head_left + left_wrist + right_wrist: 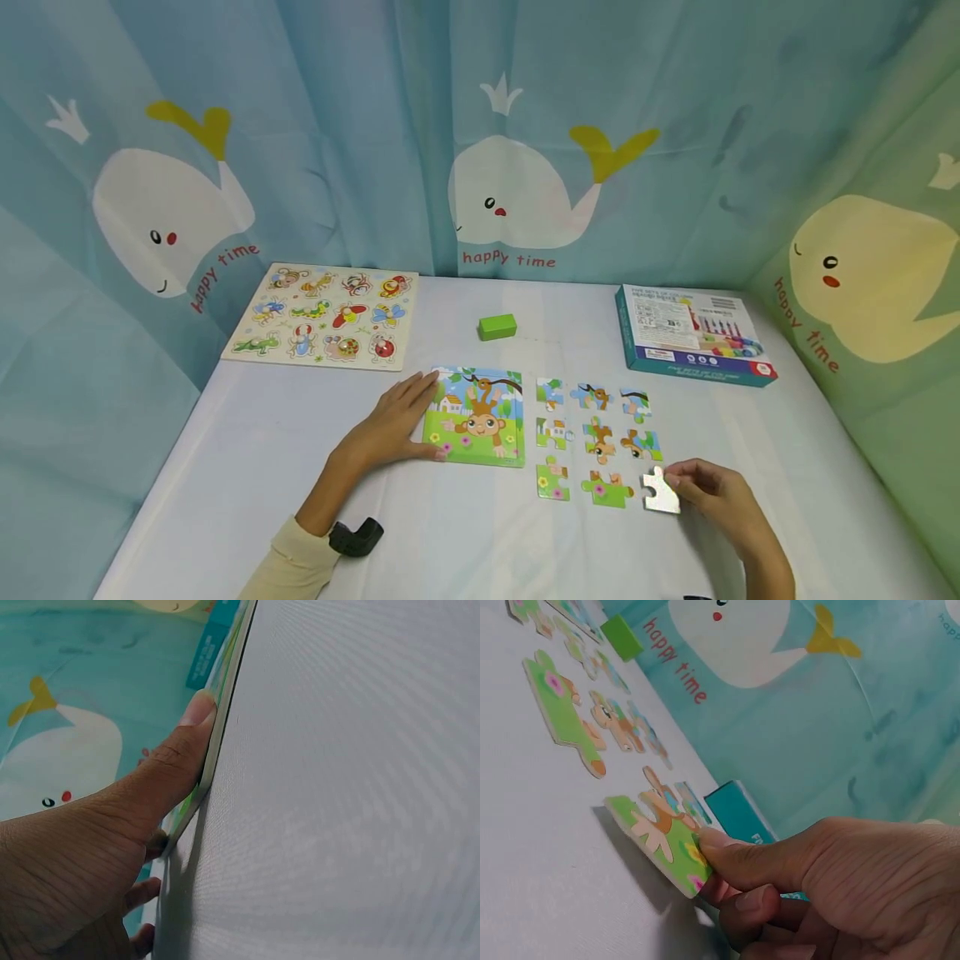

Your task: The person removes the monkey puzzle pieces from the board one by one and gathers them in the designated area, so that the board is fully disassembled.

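Note:
My left hand (pixel 390 423) rests at the left side of a square monkey puzzle board (pixel 480 425), its fingers near the top left corner. In the left wrist view the straight thumb (pixel 176 754) lies along the board's edge. With thumb and fingertips my right hand (pixel 712 496) pinches a jigsaw piece (pixel 664 844), tilted, one side raised. That piece (pixel 662 493) looks whitish with glare from above, but the right wrist view shows green print with flowers and a monkey's hand. Several other jigsaw pieces (pixel 600 446) lie in spaced rows between the hands.
An insect picture board (pixel 322 317) lies at the back left. A green block (pixel 497 327) sits behind the monkey board. At the back right is a flat toy box (pixel 693 333). A blue whale-print curtain (pixel 360 142) stands behind the white table (pixel 480 542).

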A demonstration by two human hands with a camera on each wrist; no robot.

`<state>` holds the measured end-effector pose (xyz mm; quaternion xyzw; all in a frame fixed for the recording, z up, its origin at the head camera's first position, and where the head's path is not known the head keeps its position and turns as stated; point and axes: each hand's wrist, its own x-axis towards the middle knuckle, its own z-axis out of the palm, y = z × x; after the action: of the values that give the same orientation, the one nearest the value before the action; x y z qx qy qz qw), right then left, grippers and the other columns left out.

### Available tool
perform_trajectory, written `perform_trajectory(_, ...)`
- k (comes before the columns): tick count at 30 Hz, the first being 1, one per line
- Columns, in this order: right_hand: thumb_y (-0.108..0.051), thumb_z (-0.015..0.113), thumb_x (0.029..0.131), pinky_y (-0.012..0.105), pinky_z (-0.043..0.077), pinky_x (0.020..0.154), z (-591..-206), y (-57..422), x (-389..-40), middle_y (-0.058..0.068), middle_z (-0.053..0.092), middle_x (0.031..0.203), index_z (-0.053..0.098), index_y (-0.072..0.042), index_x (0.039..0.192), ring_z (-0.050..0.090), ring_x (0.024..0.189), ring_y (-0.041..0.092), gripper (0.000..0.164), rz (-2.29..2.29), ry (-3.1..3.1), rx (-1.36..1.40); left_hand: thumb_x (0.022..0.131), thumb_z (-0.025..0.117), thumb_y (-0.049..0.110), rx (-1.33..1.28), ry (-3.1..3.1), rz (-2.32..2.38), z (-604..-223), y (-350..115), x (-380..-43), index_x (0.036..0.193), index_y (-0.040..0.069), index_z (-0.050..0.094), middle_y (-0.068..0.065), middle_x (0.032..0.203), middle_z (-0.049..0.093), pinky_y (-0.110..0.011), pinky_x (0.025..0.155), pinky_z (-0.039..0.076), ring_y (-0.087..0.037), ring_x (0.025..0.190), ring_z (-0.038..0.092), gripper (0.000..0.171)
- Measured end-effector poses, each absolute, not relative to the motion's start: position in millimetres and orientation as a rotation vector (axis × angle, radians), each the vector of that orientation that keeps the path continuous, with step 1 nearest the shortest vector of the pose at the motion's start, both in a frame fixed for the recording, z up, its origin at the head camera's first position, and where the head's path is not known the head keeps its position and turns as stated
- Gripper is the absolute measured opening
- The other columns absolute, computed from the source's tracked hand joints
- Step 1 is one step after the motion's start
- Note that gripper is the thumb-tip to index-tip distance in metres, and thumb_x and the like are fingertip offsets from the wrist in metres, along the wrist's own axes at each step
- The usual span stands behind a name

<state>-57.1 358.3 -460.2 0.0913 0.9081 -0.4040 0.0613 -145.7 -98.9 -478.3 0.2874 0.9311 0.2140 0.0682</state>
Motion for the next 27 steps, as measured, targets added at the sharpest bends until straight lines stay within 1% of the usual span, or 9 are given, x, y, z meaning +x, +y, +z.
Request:
perform_trajectory(2, -0.010, 0.067, 0.091, 0.019, 0.048, 0.062, -461.6, 357.6, -57.1, 0.001, 0.070, 0.083, 0.069, 0.007, 0.100, 0.055, 0.069, -0.001, 0.019, -1.221, 2.760, 0.262, 0.077, 0.075, 0.058, 0.864, 2.805, 0.642, -478.2, -99.0, -145.9, 0.151, -0.003, 0.029, -0.016, 0.162, 0.022, -0.056, 0.118, 0.020, -0.039, 0.149, 0.018, 0.106)
perform_trajectory(6, -0.008, 0.066, 0.092, 0.019, 0.048, 0.063, -461.9, 356.2, -59.4, 0.004, 0.071, 0.086, 0.069, 0.006, 0.100, 0.054, 0.070, 0.000, 0.017, -1.172, 2.758, 0.280, 0.077, 0.075, 0.057, 0.864, 2.802, 0.647, -478.0, -98.9, -145.9, 0.151, -0.003, 0.029, -0.016, 0.162, 0.021, -0.056, 0.118, 0.019, -0.039, 0.149, 0.018, 0.106)
perform_trajectory(11, -0.010, 0.067, 0.092, 0.019, 0.048, 0.064, -460.8, 355.0, -60.1, 0.005, 0.071, 0.088, 0.070, 0.004, 0.100, 0.054, 0.071, 0.000, 0.017, -1.150, 2.758, 0.285, 0.077, 0.075, 0.057, 0.869, 2.806, 0.656, -477.9, -98.7, -145.4, 0.151, -0.003, 0.030, -0.017, 0.161, 0.022, -0.056, 0.117, 0.020, -0.040, 0.149, 0.019, 0.106)
perform_trajectory(18, -0.017, 0.068, 0.092, 0.018, 0.049, 0.065, -459.6, 353.6, -60.7, 0.001, 0.071, 0.087, 0.071, 0.003, 0.101, 0.054, 0.071, 0.001, 0.022, -1.140, 2.752, 0.313, 0.076, 0.075, 0.057, 0.866, 2.808, 0.656, -477.6, -98.8, -144.7, 0.151, -0.003, 0.029, -0.017, 0.161, 0.023, -0.057, 0.117, 0.021, -0.040, 0.149, 0.019, 0.106)
perform_trajectory(24, -0.014, 0.069, 0.091, 0.019, 0.049, 0.064, -459.8, 353.2, -59.4, 0.004, 0.072, 0.087, 0.071, 0.003, 0.099, 0.056, 0.070, -0.001, 0.018, -1.172, 2.773, 0.280, 0.076, 0.076, 0.057, 0.869, 2.812, 0.662, -478.6, -99.3, -144.9, 0.151, -0.003, 0.030, -0.017, 0.161, 0.023, -0.057, 0.117, 0.021, -0.040, 0.149, 0.019, 0.106)
perform_trajectory(27, -0.016, 0.070, 0.090, 0.019, 0.048, 0.064, -460.1, 353.8, -58.9, 0.006, 0.072, 0.089, 0.072, 0.001, 0.095, 0.055, 0.072, -0.002, 0.017, -1.133, 2.805, 0.247, 0.076, 0.075, 0.058, 0.868, 2.811, 0.658, -479.0, -99.3, -145.1, 0.151, -0.003, 0.029, -0.017, 0.161, 0.022, -0.056, 0.117, 0.021, -0.039, 0.149, 0.018, 0.107)
